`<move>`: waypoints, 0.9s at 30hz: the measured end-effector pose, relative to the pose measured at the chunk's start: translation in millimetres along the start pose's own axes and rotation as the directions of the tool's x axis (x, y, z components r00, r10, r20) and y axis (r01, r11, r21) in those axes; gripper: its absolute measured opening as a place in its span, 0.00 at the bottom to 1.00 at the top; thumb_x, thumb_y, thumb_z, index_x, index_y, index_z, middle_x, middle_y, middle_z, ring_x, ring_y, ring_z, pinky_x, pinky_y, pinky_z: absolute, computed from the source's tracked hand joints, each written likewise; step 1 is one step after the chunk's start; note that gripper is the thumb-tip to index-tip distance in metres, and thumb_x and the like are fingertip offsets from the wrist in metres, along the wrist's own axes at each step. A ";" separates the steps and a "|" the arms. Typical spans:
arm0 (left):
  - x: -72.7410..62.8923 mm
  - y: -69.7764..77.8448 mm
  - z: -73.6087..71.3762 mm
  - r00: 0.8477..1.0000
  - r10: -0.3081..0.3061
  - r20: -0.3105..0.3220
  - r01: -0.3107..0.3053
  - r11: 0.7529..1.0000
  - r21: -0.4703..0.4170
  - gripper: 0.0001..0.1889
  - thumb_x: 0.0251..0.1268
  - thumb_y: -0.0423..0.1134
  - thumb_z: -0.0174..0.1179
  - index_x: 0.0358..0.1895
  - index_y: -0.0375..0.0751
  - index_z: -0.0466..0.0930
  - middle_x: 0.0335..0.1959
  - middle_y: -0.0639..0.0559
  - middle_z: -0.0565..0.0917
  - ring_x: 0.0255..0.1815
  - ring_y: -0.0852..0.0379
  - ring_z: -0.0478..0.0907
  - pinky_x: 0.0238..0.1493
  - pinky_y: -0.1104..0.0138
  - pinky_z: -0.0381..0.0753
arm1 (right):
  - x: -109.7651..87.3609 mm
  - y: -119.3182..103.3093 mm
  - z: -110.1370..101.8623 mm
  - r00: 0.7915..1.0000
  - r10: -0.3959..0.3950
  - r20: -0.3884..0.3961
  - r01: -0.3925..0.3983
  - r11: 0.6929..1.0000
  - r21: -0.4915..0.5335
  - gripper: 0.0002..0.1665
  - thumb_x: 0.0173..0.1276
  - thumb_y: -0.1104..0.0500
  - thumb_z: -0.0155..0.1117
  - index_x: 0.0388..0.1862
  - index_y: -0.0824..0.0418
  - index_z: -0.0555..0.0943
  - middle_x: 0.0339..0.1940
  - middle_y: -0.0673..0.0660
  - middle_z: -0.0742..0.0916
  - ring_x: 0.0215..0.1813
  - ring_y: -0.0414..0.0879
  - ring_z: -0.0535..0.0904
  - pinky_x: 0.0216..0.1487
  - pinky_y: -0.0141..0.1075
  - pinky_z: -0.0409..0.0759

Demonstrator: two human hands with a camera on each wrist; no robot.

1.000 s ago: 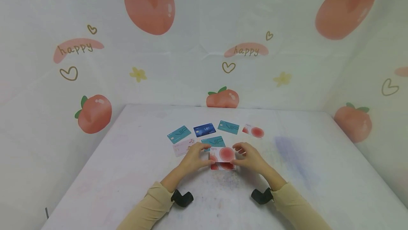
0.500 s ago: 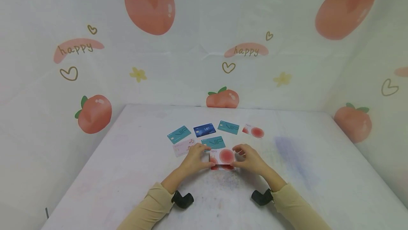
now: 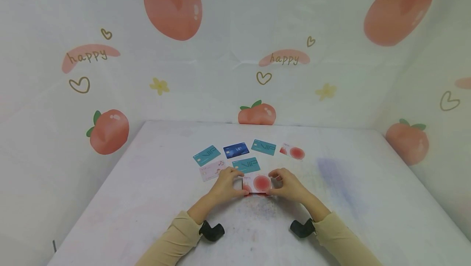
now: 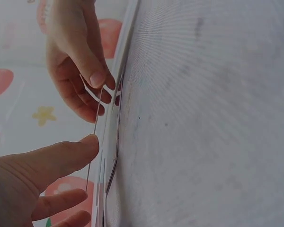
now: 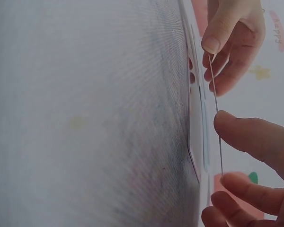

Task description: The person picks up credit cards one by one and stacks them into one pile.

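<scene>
Between my two hands is a white card with a red circle, pinched at its left end by my left hand and at its right end by my right hand. Thumbs are on the near edge, fingers on the far edge. Edge-on in the left wrist view, the held card stands a small gap above the table. Beneath it lies a second card; in the head view only a thin red strip of that lower card shows past the near edge.
Just beyond the hands lie a teal VIP card and a pale pink card, partly behind the left hand. Farther back, a row holds a teal card, a blue card, another teal card and a white-and-red card.
The held card has shifted slightly down and toward the person, covering most of the card beneath it. Both hands have moved with it, keeping their pinch; the other cards have not moved.
</scene>
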State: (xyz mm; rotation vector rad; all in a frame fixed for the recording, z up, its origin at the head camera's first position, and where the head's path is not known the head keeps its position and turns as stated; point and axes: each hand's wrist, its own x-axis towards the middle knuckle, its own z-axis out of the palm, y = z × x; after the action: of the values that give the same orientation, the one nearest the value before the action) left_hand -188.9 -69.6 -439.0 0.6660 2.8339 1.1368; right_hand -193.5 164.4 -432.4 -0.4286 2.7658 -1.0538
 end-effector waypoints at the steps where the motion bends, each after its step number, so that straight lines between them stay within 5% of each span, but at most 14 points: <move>1: -0.3 0.4 -0.1 1.000 0.000 0.002 0.000 1.000 0.007 0.26 0.46 0.41 0.71 0.49 0.31 0.78 0.48 0.37 0.75 0.54 0.40 0.69 0.58 0.49 0.68 | 0.0 -0.2 0.1 1.000 0.003 0.002 -0.003 1.000 0.000 0.28 0.51 0.56 0.73 0.50 0.64 0.76 0.46 0.58 0.80 0.49 0.51 0.75 0.53 0.47 0.77; 27: 1.5 -0.1 3.6 0.998 -0.034 0.052 0.030 0.996 0.083 0.26 0.46 0.44 0.72 0.49 0.34 0.80 0.51 0.38 0.74 0.55 0.41 0.67 0.58 0.48 0.67 | -0.1 0.7 3.9 0.999 0.031 0.011 -0.030 0.999 -0.033 0.27 0.48 0.55 0.76 0.46 0.63 0.78 0.43 0.56 0.79 0.47 0.48 0.73 0.53 0.45 0.76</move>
State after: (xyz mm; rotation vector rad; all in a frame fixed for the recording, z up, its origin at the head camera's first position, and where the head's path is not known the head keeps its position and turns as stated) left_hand -189.6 -66.8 -441.5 0.6424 2.8485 0.9880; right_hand -192.6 162.4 -435.8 -0.3940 2.7741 -0.9974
